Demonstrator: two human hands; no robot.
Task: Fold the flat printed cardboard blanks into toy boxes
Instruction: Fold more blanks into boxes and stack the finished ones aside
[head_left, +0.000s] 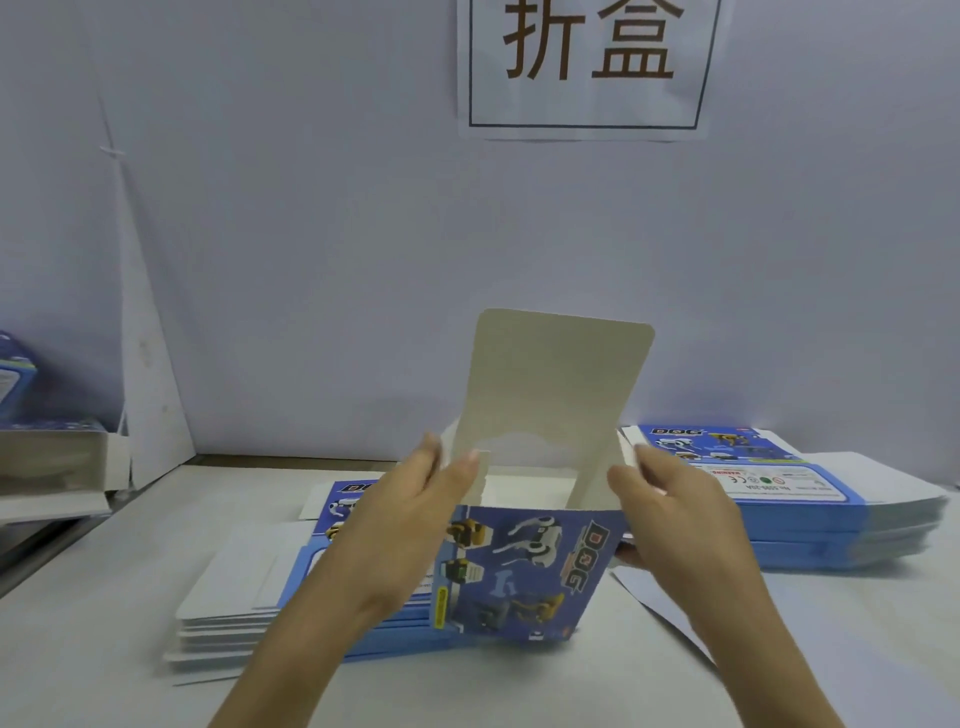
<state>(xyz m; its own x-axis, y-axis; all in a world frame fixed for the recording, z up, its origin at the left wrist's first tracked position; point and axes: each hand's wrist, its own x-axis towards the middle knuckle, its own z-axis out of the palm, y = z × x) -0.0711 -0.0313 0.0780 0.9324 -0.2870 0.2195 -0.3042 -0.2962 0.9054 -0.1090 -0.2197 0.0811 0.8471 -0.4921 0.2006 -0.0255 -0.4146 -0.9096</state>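
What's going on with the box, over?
Left hand pinches box edge. Right hand grips other side. Tall flap up, top open. Nothing in the way.

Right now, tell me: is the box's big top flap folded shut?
No, the top flap stands upright above the open box.

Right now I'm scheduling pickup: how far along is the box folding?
Done: one blue printed cardboard box is opened, its grey top flap upright. In hand: left hand and right hand pinch it at both sides. Remaining: a near stack of flat blue-and-white blanks and a right stack.
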